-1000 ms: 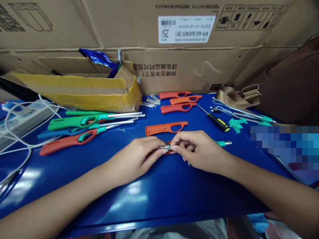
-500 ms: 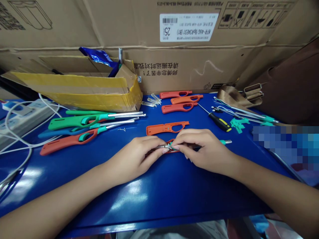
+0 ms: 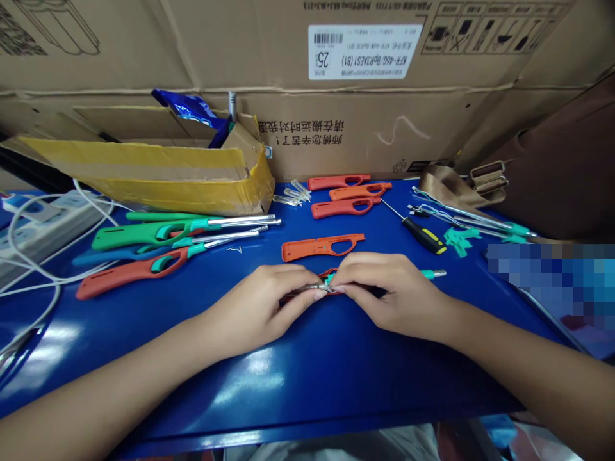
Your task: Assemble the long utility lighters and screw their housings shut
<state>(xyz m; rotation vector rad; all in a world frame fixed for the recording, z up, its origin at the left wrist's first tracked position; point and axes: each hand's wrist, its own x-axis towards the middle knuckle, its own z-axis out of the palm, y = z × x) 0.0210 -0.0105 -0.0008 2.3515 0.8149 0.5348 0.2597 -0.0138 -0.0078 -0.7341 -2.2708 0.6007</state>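
Both hands meet over an orange lighter half-shell point(image 3: 328, 272) lying on the blue table. My left hand point(image 3: 271, 301) is closed, thumb and fingertips pinching a clear, shiny lighter fuel tank point(image 3: 316, 287), mostly covered by the fingers. Right at the tank's valve end, my right hand point(image 3: 389, 288) is closed in a pinch; the small piece between its fingertips is hidden. A bit of green trigger point(image 3: 329, 278) shows between the hands. Beyond my right hand sticks out a metal lighter nozzle point(image 3: 438, 273) with a green collar. Just behind lies another open orange half-shell point(image 3: 323, 248).
Assembled lighters point(image 3: 139, 269) lie at left beside a yellow-taped carton point(image 3: 192, 192) and a power strip point(image 3: 52, 224). Behind are clear tanks point(image 3: 293, 194) and orange shells point(image 3: 346, 207). A screwdriver point(image 3: 423, 235), green triggers point(image 3: 462, 239) and metal nozzles point(image 3: 480, 221) lie at right.
My right hand's fingers have shifted slightly and curled in closer at the tank's end. The left hand stays nearly still, and the surrounding parts have not moved.
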